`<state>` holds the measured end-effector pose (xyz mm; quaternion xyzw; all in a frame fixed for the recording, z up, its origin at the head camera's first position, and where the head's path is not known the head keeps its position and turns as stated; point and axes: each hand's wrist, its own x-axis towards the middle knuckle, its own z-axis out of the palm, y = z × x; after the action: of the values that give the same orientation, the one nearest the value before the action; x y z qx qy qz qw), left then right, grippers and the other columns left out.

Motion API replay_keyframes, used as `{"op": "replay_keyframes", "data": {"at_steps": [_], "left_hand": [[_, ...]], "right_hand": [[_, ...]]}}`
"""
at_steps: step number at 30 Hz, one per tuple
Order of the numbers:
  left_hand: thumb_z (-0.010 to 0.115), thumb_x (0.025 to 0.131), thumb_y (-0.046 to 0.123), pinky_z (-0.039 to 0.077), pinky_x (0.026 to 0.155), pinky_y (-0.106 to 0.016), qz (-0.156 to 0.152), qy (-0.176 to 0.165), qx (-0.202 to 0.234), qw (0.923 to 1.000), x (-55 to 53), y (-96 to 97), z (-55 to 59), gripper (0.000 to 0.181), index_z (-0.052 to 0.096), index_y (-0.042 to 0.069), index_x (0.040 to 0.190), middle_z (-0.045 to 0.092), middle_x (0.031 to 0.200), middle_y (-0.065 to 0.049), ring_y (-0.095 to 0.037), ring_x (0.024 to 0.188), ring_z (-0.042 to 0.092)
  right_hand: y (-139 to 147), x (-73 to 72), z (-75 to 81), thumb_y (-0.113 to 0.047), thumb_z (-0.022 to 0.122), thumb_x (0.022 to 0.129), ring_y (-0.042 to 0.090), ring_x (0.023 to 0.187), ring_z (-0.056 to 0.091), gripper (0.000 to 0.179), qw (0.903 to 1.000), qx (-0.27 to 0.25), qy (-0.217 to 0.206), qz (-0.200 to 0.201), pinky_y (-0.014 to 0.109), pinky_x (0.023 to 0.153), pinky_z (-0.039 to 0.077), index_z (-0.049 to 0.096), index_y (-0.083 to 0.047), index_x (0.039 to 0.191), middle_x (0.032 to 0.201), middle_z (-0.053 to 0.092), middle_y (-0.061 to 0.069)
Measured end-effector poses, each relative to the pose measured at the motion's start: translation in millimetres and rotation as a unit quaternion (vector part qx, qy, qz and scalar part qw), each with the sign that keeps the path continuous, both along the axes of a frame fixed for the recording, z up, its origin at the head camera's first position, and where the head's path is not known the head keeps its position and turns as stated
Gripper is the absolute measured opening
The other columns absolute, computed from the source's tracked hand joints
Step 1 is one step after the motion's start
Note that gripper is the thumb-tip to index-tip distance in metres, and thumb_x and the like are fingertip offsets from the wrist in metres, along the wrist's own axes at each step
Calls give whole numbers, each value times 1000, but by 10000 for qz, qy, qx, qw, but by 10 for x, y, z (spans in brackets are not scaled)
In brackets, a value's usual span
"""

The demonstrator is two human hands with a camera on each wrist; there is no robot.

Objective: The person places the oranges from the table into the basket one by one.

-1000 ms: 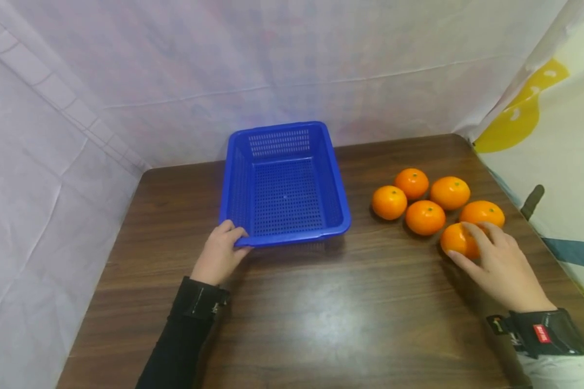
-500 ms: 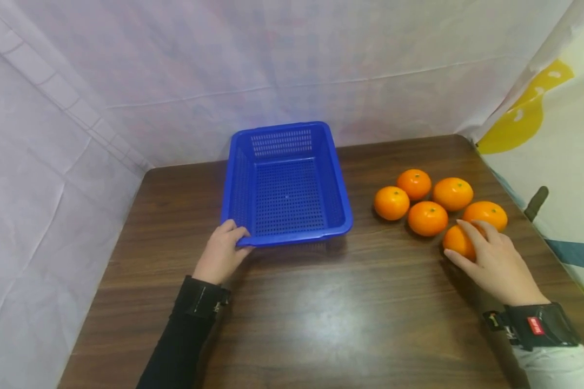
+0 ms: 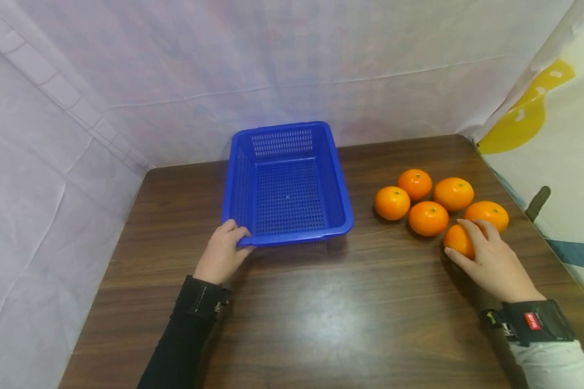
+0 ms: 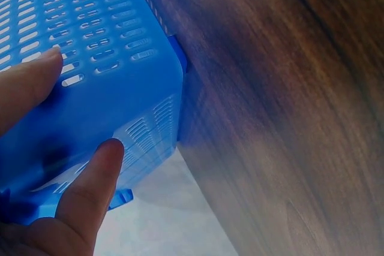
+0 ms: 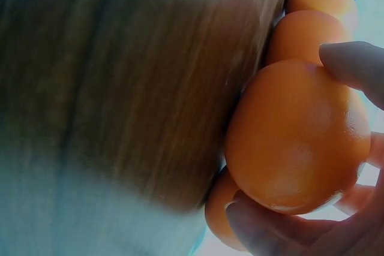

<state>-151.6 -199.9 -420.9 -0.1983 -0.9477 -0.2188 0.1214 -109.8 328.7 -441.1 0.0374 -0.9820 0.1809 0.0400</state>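
My left hand point(image 3: 219, 254) holds the near left corner of a blue plastic basket point(image 3: 292, 237) with slotted walls and nothing inside. In the left wrist view, fingers point(image 4: 90, 190) lie against the basket's outer wall point(image 4: 144, 82). At the right, my right hand point(image 3: 496, 265) grips the nearest orange citrus fruit point(image 3: 458, 241), which looks like a mandarin. Seen from the right wrist, thumb and fingers sit around opposite sides of this mandarin point(image 5: 294, 142). Several more mandarins point(image 3: 428, 219) cluster just beyond it, one partly behind my fingers.
Both the basket and the fruit stand on a brown wood-grain table point(image 3: 321, 319). A pale cloth point(image 3: 292, 65) hangs along the back edge, with a white covering point(image 3: 34, 200) at the left. Patterned fabric point(image 3: 564, 178) borders the right side.
My right wrist has shifted slightly left and away from me, its fingers staying around the same mandarin. The left hand and basket hold still; the head view has moved a little.
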Motion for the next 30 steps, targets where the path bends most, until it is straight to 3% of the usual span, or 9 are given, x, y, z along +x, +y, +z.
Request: {"op": "replay_keyframes", "data": {"at_steps": [14, 22, 30], "left_hand": [[83, 81, 11, 49, 70, -35, -25, 14, -33, 10000, -2, 4, 8, 16, 72, 5, 90, 55, 85, -4, -21, 78, 54], [83, 82, 12, 48, 71, -36, 29, -41, -69, 10000, -7, 2, 2, 16, 72, 6, 91, 56, 86, -4, -22, 79, 54], [83, 83, 13, 50, 72, -36, 24, -41, -55, 10000, -13, -2, 0, 16, 72, 6, 92, 55, 86, -4, -21, 79, 55]], "right_hand": [[-19, 45, 5, -41, 64, 97, 60, 107, 46, 68, 9999, -118, -87, -71, 75, 84, 40, 39, -1, 146, 139, 32, 38], [-87, 80, 69, -39, 66, 94, 58, 101, 50, 65, 9999, -58, 3, -125, 71, 77, 43, 42, -3, 143, 136, 35, 37], [-193, 102, 205, -42, 65, 94, 57, 100, 51, 64, 9998, -88, -171, -35, 70, 74, 44, 43, -6, 142, 137, 35, 37]]}}
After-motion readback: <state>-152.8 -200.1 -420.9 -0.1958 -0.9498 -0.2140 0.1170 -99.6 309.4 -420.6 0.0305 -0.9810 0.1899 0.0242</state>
